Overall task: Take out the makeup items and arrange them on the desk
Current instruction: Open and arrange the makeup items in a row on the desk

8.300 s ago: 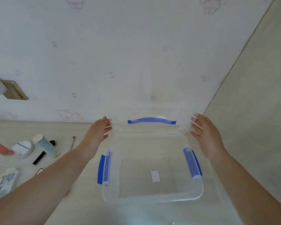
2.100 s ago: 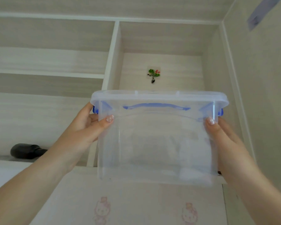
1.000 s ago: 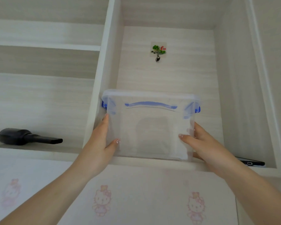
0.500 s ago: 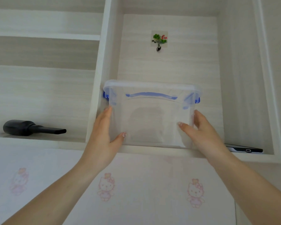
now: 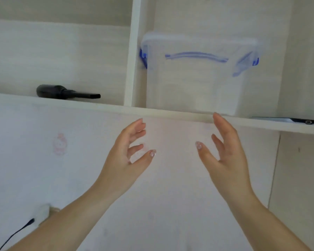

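A clear plastic box (image 5: 194, 87) with a lid and blue clips stands in the right shelf compartment, close to the white divider. It looks empty. My left hand (image 5: 127, 156) and my right hand (image 5: 223, 153) hang below the shelf edge, palms facing each other, fingers relaxed and spread. Neither hand touches the box or holds anything. No makeup items show in this view.
A black hair dryer (image 5: 65, 92) lies in the left shelf compartment. A dark phone (image 5: 294, 121) lies flat on the shelf right of the box. The wall below has pale cartoon wallpaper (image 5: 60, 144). A plug and black cable (image 5: 25, 227) sit at lower left.
Both hands have let go of the box and drawn back below the shelf edge. The box now stands alone in the compartment. The view has tilted down.
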### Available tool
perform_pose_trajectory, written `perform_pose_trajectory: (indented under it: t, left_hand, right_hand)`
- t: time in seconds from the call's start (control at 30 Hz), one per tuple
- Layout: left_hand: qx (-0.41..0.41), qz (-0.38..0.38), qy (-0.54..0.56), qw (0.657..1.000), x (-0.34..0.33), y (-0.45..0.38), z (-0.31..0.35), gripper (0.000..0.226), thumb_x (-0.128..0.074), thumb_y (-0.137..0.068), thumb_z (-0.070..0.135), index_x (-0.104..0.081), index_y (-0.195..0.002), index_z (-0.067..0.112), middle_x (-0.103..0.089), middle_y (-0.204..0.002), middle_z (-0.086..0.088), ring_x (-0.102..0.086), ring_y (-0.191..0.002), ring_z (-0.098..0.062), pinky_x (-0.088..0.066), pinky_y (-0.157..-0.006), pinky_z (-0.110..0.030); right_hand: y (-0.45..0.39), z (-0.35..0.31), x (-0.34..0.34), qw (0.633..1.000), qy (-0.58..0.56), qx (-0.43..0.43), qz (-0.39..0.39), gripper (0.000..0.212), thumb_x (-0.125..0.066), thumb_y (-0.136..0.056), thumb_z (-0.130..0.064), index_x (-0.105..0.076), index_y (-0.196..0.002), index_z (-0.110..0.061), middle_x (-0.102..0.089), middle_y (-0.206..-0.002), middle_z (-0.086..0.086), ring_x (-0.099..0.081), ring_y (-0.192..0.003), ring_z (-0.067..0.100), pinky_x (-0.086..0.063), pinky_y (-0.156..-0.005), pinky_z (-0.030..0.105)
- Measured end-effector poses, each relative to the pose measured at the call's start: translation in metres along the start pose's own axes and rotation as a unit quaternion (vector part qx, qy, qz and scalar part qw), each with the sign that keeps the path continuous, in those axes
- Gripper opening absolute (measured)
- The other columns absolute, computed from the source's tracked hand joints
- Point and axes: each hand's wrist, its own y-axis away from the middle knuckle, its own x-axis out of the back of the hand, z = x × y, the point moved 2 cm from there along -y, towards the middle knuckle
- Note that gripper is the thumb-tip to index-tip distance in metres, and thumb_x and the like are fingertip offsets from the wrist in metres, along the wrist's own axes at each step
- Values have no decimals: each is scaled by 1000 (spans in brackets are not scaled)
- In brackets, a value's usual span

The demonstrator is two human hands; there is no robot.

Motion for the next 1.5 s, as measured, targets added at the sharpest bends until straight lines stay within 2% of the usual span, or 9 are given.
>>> perform_pose_trajectory:
  t: [0.37, 0.5, 0.63, 0.8, 1.07, 1.2, 1.3, 1.43, 1.5]
  left_hand:
    - [145, -13, -17, 989, 95, 97, -54, 51, -66, -76, 19, -49, -119, 39, -52, -132, 13, -51, -122, -1, -47, -100, -34]
    - [206, 18, -25, 978, 168, 134, -77, 46, -63, -75, 16, -52, -114, 37, -56, -126, 13, -55, -117, 0, -49, -91, -31]
    - [250, 25, -40, 967, 246, 170, -99, 44, -62, -75, 14, -52, -111, 37, -58, -119, 9, -57, -111, -2, -48, -84, -15]
    - [306, 2, -50, 951, 333, 207, -126, 41, -62, -77, 15, -52, -110, 38, -58, -121, 10, -57, -112, -3, -48, -84, -14]
    - [369, -32, -55, 927, 387, 250, -158, 43, -64, -83, -1, -53, -114, 28, -59, -116, 9, -58, -105, 4, -47, -81, -12]
    - [418, -27, -57, 906, 395, 272, -166, 42, -66, -74, 17, -54, -112, 30, -60, -116, 8, -59, -106, 3, -48, -81, -11]
    - [449, -21, -63, 891, 397, 295, -179, 38, -64, -72, 24, -54, -108, 34, -64, -110, 17, -59, -105, 4, -50, -84, -16]
    - [463, -38, -84, 881, 397, 330, -205, 41, -68, -80, 8, -53, -110, 33, -62, -107, 33, -58, -108, 4, -50, -93, -31]
    - [462, -48, -94, 880, 397, 343, -218, 40, -67, -79, 13, -54, -110, 35, -62, -109, 32, -57, -109, 2, -50, -94, -34]
  right_hand:
    - [106, 18, -88, 969, 49, -162, -179, 60, -66, -84, -22, -37, -132, -43, -39, -139, -22, -34, -130, -12, -30, -114, 27]
    - [144, 18, -140, 952, 42, -220, -207, 56, -66, -84, -24, -40, -130, -44, -41, -137, -20, -37, -127, -11, -32, -110, 24]
    - [190, 12, -207, 928, 35, -280, -243, 57, -67, -84, -22, -42, -132, -39, -44, -137, -19, -38, -126, -11, -34, -107, 21]
    - [249, 3, -289, 898, 30, -347, -268, 58, -68, -83, -19, -43, -130, -41, -46, -135, -17, -40, -125, -10, -36, -106, 23]
    - [298, -9, -348, 869, 35, -397, -294, 58, -70, -82, -20, -41, -118, -55, -46, -131, -20, -43, -122, -7, -37, -105, 24]
    - [316, -7, -366, 849, 26, -425, -313, 56, -69, -81, -23, -42, -116, -58, -47, -133, -21, -45, -120, -4, -37, -107, 27]
    - [338, 5, -380, 839, 10, -436, -324, 56, -70, -81, -23, -43, -116, -58, -48, -129, -23, -45, -115, -11, -37, -107, 29]
    - [376, 30, -398, 825, -12, -449, -344, 56, -70, -81, -28, -43, -110, -68, -45, -120, -41, -44, -118, -9, -37, -105, 27]
    - [389, 41, -407, 830, -9, -431, -354, 56, -70, -80, -28, -42, -108, -68, -44, -118, -42, -43, -117, -9, -37, -105, 26]
